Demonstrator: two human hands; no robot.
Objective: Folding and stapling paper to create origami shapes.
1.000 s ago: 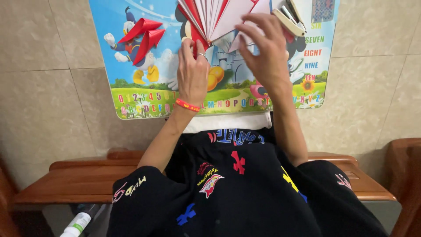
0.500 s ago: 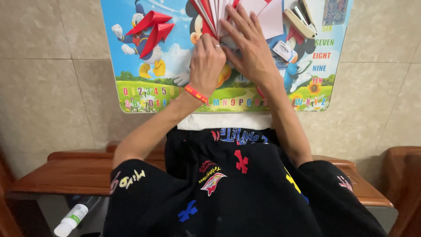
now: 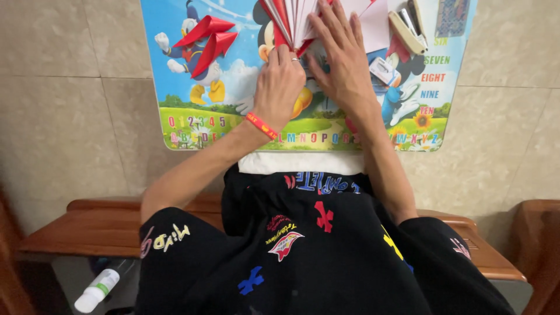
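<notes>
On a glossy, brightly printed cartoon play board (image 3: 192, 125) with rounded corners, a fanned stack of stiff red and white paper sheets (image 3: 294, 20) lies at the top edge, partly cut off by the frame. The left hand (image 3: 279, 84), ringed and wearing a red band at the wrist, curls loosely with its fingertips pressing the fan's lower edge. The right hand (image 3: 344, 64) lies spread flat, palm down, over the pale sheets beside it. Two folded red paper shapes (image 3: 207, 38) rest well left; a cream stapler (image 3: 408, 26) lies just right.
</notes>
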